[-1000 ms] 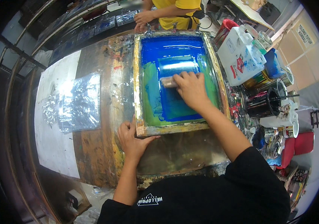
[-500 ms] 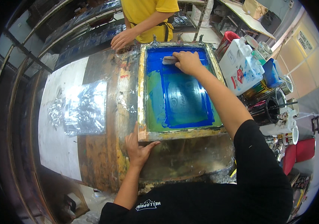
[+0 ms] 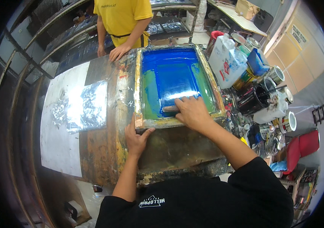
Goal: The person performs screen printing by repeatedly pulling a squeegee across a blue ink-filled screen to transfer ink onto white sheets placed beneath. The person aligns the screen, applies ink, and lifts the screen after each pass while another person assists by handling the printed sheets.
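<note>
A screen printing frame point(image 3: 220, 102) with a worn, paint-crusted rim lies on the workbench; blue ink point(image 3: 169, 59) covers much of its green mesh point(image 3: 149, 93). My right hand point(image 3: 195, 113) is closed on a squeegee point(image 3: 170, 109), which rests on the mesh at the near end of the blue area. My left hand point(image 3: 136, 140) grips the near left corner of the frame, its fingers along the left side and its thumb by the near edge. Part of the squeegee is hidden under my right fingers.
Clear plastic sheeting point(image 3: 88, 107) lies on a white board point(image 3: 57, 148) at the left. Across the bench a person in a yellow shirt point(image 3: 122, 17) rests a hand on its edge. Paint cans point(image 3: 251, 98) and a white jerrycan point(image 3: 225, 62) crowd the right side, near a red chair point(image 3: 302, 150).
My right hand has drawn the squeegee from the far end of the mesh toward me. Blue ink now covers the middle panel. The person in yellow has shifted left.
</note>
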`<state>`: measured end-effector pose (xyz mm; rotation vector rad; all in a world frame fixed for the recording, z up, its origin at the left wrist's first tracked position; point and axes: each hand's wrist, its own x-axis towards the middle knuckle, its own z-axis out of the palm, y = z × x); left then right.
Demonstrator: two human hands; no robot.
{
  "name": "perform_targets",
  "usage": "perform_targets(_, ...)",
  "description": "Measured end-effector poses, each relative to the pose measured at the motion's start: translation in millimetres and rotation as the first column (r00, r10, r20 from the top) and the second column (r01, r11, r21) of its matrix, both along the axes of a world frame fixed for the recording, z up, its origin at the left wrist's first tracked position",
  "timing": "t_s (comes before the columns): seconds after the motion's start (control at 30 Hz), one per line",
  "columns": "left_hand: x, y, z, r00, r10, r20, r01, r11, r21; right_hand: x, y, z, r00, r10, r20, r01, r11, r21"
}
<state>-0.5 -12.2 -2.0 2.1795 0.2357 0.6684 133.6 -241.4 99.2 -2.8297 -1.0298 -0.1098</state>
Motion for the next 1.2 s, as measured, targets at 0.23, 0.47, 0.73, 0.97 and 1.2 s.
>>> perform_targets(0.23, 39.7, -15.9, 78.3, 0.956, 0.008, 0.294, 0.148, 0.851, -0.503, 10.1, 7.5, 89.2, 0.866, -0.047, 0.498, -0.131, 0.939, 0.317)
perform_targets(0.47, 62.2, -25.5, 46.1, 0.95, 0.094, -0.297, -0.044, 0.984, 0.171, 80.1, 31.0, 155.1, 0.807, -0.07, 0.587, -0.161, 0.929, 0.333)
perform_targets(0.73, 58.7, -46.2, -7.3, 0.952, 0.049, -0.301, -0.017, 0.994, 0.109, 97.8, 36.1, 194.1, 0.899, -0.072, 0.431, -0.072, 0.948, 0.309)
perform_targets(0.97, 84.4, -9.9, 43.5, 0.992, -0.064, -0.107, 0.014, 0.91, -0.415, 112.1, 38.7, 185.1, 0.868, -0.078, 0.49, -0.117, 0.927, 0.356)
perform_targets(1.2, 75.9, 151.7, 92.8, 0.979, 0.106, -0.172, -0.152, 0.947, -0.283, 106.4, 41.8, 194.6, 0.875, -0.084, 0.477, -0.1, 0.933, 0.347)
